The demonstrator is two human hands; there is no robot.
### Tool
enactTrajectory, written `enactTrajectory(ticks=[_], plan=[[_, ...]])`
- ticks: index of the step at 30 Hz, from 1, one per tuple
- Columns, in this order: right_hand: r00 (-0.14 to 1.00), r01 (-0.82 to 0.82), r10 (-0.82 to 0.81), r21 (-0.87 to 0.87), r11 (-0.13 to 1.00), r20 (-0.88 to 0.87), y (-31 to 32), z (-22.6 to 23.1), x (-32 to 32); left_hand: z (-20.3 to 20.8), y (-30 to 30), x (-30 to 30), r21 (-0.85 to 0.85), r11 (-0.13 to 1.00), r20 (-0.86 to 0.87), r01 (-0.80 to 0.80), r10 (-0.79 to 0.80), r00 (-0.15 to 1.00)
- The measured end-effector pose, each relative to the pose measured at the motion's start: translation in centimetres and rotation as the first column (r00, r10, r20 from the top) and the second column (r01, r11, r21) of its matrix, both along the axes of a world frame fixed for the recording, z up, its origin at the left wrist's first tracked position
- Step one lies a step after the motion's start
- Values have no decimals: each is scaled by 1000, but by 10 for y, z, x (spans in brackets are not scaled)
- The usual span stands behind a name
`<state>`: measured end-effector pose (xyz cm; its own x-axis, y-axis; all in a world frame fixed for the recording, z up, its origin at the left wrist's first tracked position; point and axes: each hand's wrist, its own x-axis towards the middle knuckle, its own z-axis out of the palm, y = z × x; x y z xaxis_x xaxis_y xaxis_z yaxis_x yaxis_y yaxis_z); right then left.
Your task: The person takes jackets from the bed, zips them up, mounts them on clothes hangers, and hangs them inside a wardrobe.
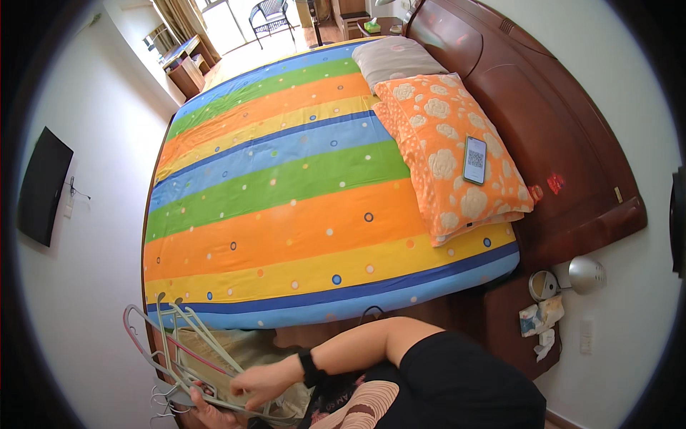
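Note:
At the lower left, a bunch of clothes hangers (166, 343), pale green, grey and one with a pink-red bar, stands out beside the bed's near corner. My left hand (212, 413) is closed round the lower part of the bunch, its thumb and fingers partly showing. My right hand (263, 385), with a black watch (310, 367) on its wrist, reaches across with curled fingers against the hanger bars. More metal hooks (163, 407) poke out left of my left hand. Khaki-coloured fabric (207, 352) lies behind and below the hangers.
A bed with a striped sheet (286, 214) fills the middle. An orange flowered pillow (446, 157) bears a phone (475, 160). A nightstand (500, 322) with a silver lamp (586, 275) and tissues (541, 316) stands at right. A television (46, 187) hangs on the left wall.

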<state>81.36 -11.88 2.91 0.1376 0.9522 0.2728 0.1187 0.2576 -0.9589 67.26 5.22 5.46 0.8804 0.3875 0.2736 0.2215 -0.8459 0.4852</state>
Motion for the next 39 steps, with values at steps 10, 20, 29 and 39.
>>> enactTrajectory(ticks=[10,20,29,39], plan=[[-531,840,-652,233,-490,541,-364,-140,248,-15,49,-41,-685,680,-23,-264,341,940],[-424,544,-418,-143,-827,803,-570,-188,270,64,-33,37,-900,412,296,-140,817,495],[-111,414,-227,-162,-896,968,-579,-227,324,60,-16,-9,-828,497,399,-260,848,349],[-580,728,-774,-263,-633,255,-440,-277,318,32,30,-49,-799,520,490,-302,854,176]])
